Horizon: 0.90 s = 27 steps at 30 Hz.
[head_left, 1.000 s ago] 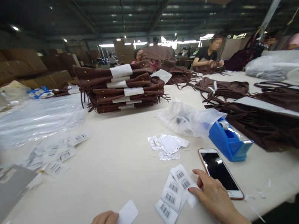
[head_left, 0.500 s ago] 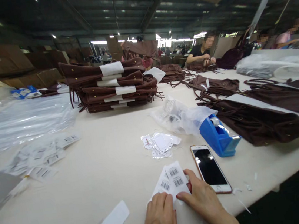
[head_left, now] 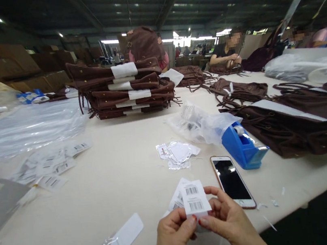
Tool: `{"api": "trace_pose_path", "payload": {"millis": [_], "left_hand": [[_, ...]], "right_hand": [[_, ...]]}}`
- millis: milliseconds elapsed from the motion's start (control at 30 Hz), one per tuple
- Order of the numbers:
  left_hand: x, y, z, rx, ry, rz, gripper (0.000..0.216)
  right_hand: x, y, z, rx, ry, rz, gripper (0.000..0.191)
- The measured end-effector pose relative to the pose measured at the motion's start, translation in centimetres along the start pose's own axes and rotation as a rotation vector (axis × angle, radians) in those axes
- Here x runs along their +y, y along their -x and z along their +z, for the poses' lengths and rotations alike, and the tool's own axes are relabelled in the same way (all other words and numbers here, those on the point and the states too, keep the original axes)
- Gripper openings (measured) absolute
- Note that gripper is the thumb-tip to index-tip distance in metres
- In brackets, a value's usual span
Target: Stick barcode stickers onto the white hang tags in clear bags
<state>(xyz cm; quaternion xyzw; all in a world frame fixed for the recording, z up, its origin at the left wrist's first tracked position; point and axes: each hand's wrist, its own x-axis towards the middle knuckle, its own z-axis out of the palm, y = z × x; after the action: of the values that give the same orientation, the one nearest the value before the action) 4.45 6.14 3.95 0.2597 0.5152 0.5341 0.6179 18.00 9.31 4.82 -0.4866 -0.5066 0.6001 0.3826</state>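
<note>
Both my hands meet near the table's front edge. My left hand [head_left: 172, 240] and my right hand [head_left: 229, 221] pinch the lower edge of a white barcode label [head_left: 195, 199], holding it upright a little above the table. More barcode labels [head_left: 176, 198] lie fanned out just behind it. A blank white tag in a clear sleeve [head_left: 123, 235] rests on the table to the left of my left hand. A phone [head_left: 232, 182] with a dark screen lies right of my hands.
A blue tape dispenser [head_left: 243, 149] and a crumpled clear bag [head_left: 200, 125] sit beyond the phone. Small tags [head_left: 177, 153] lie mid-table, barcode labels [head_left: 49, 164] at left. A stack of brown bags [head_left: 124, 89] stands behind, more brown bags [head_left: 288, 132] at right. People work at the far side.
My left hand left the blank tag and joined my right hand at the labels. Together they lifted one barcode label off the pile and now hold it upright.
</note>
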Motion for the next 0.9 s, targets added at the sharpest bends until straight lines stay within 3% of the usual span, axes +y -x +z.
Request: {"api": "trace_pose_path", "payload": {"millis": [100,200,300,433,633,900], "left_hand": [[0.3,0.7,-0.2,0.030,-0.051,0.014,0.028],[0.6,1.4,-0.3,-0.025,-0.058,0.034,0.024],[0.7,2.0,-0.5,-0.075,-0.086,0.096,0.020],[0.8,2.4,-0.8,-0.114,-0.161,0.148,0.020],[1.1,2.7,-0.7,-0.104,-0.198,0.151,0.019],[0.8,2.7,-0.7,-0.096,-0.220,0.148,0.022]], "right_hand": [[0.0,0.7,-0.4,0.222,0.462,-0.410,0.052],[-0.5,0.7,-0.8,0.057,0.755,-0.760,0.044],[-0.9,0.5,-0.6,-0.112,0.812,-0.900,0.040],[-0.7,0.6,0.1,-0.148,0.707,-0.852,0.027],[-0.6,0.8,0.2,-0.227,0.687,-0.764,0.023],[-0.4,1.2,0.6,-0.287,0.598,-0.510,0.021]]}}
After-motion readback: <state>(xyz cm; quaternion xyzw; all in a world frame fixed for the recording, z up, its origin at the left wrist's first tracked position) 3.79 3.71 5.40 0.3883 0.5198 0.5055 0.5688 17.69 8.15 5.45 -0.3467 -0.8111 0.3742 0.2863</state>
